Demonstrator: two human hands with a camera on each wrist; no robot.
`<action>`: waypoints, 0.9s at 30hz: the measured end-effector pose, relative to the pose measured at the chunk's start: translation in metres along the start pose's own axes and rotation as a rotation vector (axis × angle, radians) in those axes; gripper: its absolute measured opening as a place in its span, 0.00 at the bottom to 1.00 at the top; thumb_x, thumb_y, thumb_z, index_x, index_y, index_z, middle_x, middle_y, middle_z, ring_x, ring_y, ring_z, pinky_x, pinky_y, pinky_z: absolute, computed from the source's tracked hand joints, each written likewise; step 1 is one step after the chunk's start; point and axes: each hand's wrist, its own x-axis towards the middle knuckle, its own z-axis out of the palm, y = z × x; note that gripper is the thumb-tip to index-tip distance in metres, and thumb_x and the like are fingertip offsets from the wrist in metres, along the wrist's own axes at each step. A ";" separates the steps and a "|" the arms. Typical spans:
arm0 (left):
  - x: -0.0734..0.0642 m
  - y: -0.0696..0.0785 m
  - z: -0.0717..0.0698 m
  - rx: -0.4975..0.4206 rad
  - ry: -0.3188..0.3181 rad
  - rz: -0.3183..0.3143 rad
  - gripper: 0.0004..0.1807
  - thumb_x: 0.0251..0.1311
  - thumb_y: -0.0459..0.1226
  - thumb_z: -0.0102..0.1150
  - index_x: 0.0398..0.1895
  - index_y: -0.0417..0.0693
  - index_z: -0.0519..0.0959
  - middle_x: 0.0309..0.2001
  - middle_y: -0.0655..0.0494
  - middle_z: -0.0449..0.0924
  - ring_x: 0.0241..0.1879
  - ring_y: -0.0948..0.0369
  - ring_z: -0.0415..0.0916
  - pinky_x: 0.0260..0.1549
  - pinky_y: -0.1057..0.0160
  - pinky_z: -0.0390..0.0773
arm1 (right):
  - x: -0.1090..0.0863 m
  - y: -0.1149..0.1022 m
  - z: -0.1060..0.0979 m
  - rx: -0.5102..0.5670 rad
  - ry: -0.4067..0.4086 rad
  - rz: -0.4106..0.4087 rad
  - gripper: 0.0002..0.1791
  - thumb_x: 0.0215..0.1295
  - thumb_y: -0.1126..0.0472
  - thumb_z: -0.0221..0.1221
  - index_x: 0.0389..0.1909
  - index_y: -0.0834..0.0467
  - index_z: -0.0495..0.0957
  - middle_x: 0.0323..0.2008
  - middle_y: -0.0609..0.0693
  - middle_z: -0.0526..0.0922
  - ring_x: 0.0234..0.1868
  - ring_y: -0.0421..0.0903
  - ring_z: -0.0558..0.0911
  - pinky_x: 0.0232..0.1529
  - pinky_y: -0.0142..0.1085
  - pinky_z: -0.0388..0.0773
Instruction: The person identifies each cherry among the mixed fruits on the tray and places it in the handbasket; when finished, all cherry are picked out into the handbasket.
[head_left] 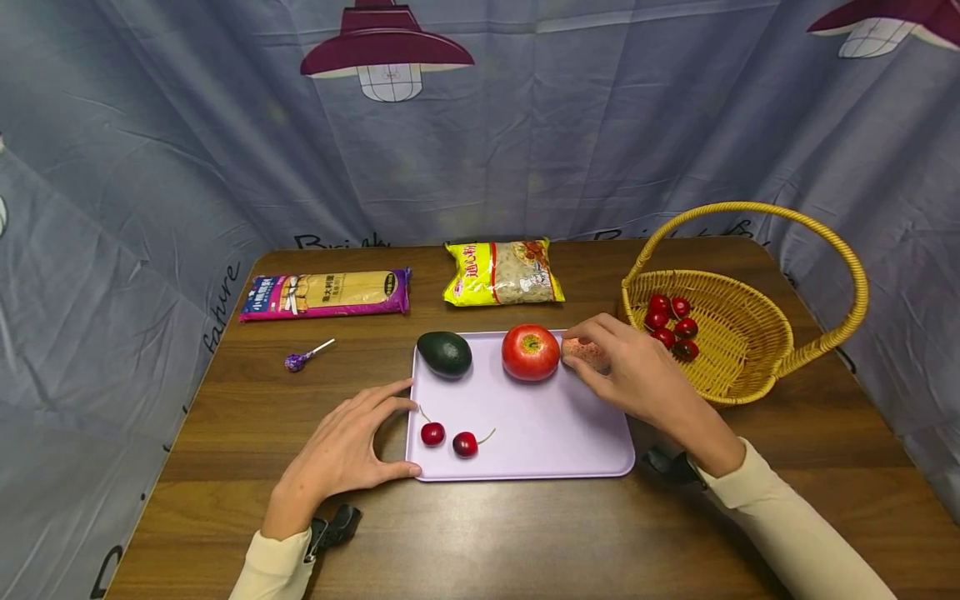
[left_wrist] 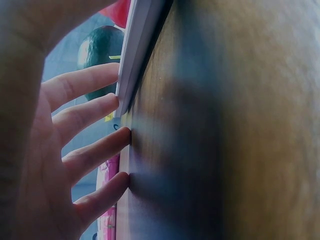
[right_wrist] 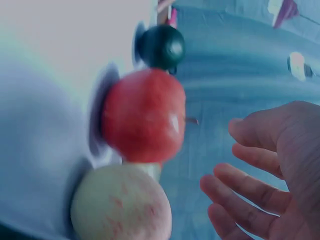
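My left hand (head_left: 341, 446) touches the left edge of a lilac tray (head_left: 540, 454), thumb and fingers spread; the left wrist view shows its fingers (left_wrist: 87, 110) nearly straight. Over the tray's back right corner is my right hand (head_left: 637, 371), above a pale pink-speckled peach (head_left: 585, 354) that it partly hides. In the right wrist view its fingers stand apart from the peach (right_wrist: 120, 205) and hold nothing. Beside the peach on the tray sits a red apple (head_left: 530, 354). A dark green avocado (head_left: 446, 354) lies at the back left, and two cherries (head_left: 432, 433) at the front left.
To the right stands a yellow wicker basket (head_left: 738, 333) with a tall handle and several cherries (head_left: 663, 321) inside. Behind the tray lie a spaghetti pack (head_left: 330, 293) and a yellow pasta bag (head_left: 504, 273). A purple lollipop (head_left: 296, 362) is at the left.
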 end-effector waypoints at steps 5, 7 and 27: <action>-0.001 -0.001 0.001 0.001 0.007 0.006 0.45 0.47 0.72 0.76 0.66 0.63 0.81 0.81 0.61 0.66 0.73 0.51 0.72 0.64 0.36 0.76 | 0.002 -0.012 0.013 0.004 -0.023 -0.077 0.19 0.61 0.58 0.78 0.51 0.56 0.86 0.45 0.52 0.88 0.40 0.48 0.86 0.39 0.47 0.89; -0.001 -0.001 0.000 0.001 0.014 0.011 0.45 0.47 0.72 0.76 0.66 0.63 0.81 0.80 0.61 0.67 0.73 0.51 0.72 0.63 0.36 0.76 | 0.002 -0.019 0.018 0.005 -0.031 -0.105 0.20 0.60 0.57 0.79 0.51 0.55 0.86 0.45 0.51 0.88 0.42 0.47 0.87 0.41 0.47 0.89; -0.001 -0.001 0.000 0.001 0.014 0.013 0.44 0.48 0.72 0.76 0.66 0.63 0.81 0.81 0.62 0.66 0.73 0.51 0.72 0.63 0.36 0.77 | -0.002 -0.078 0.063 0.150 -0.258 -0.334 0.16 0.67 0.57 0.74 0.54 0.52 0.86 0.48 0.45 0.87 0.48 0.41 0.86 0.51 0.40 0.86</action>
